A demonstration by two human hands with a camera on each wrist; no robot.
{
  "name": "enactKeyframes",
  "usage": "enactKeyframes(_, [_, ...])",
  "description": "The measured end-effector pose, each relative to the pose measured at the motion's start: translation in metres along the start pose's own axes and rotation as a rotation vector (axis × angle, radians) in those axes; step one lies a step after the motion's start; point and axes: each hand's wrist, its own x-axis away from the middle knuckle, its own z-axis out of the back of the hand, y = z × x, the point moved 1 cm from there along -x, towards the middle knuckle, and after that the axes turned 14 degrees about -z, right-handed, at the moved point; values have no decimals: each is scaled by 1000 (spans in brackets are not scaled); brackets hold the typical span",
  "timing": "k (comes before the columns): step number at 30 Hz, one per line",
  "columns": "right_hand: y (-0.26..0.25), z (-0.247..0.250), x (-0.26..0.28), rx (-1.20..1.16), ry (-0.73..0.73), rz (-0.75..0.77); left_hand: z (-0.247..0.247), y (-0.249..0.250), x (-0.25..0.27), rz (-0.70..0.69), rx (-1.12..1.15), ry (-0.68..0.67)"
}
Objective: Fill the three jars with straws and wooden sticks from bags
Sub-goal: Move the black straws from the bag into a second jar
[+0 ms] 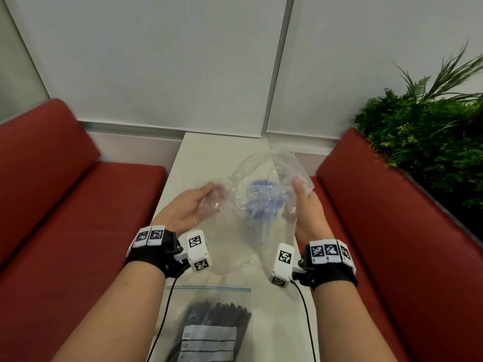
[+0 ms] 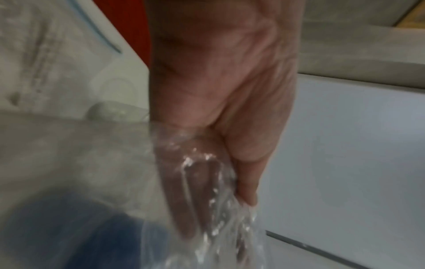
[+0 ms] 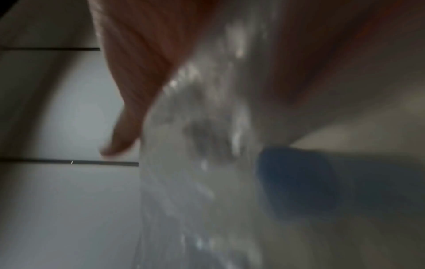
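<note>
A crumpled clear plastic bag (image 1: pixel 264 165) hangs in the air above the white table (image 1: pixel 206 150), held up between both hands. My left hand (image 1: pixel 213 195) grips its left side, the fingers (image 2: pixel 195 191) wrapped in the film and the thumb (image 2: pixel 248 182) outside. On the bag's right side my right hand (image 1: pixel 295 197) grips it with the thumb up. Behind the film a bunch of blue straws (image 1: pixel 264 199) shows, blurred; what it stands in is unclear. A zip bag of black straws (image 1: pixel 217 325) with a white label lies flat at the near end of the table.
Red cushioned benches flank the narrow table on the left (image 1: pixel 65 199) and the right (image 1: pixel 392 226). A green plant (image 1: pixel 428 131) stands behind the right bench. White wall panels (image 1: pixel 170 61) close off the table's far end. Black cables (image 1: pixel 162 320) trail from both wrist cameras.
</note>
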Motion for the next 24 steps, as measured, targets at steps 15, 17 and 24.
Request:
enactKeyframes(15, [25, -11, -14, 216, 544, 8, -19, 38, 3, -400, -392, 187])
enactKeyframes(17, [24, -14, -10, 291, 502, 80, -20, 44, 5, -400, -349, 234])
enactKeyframes(24, [21, -17, -6, 690, 624, 221, -24, 59, 10, -326, -216, 164])
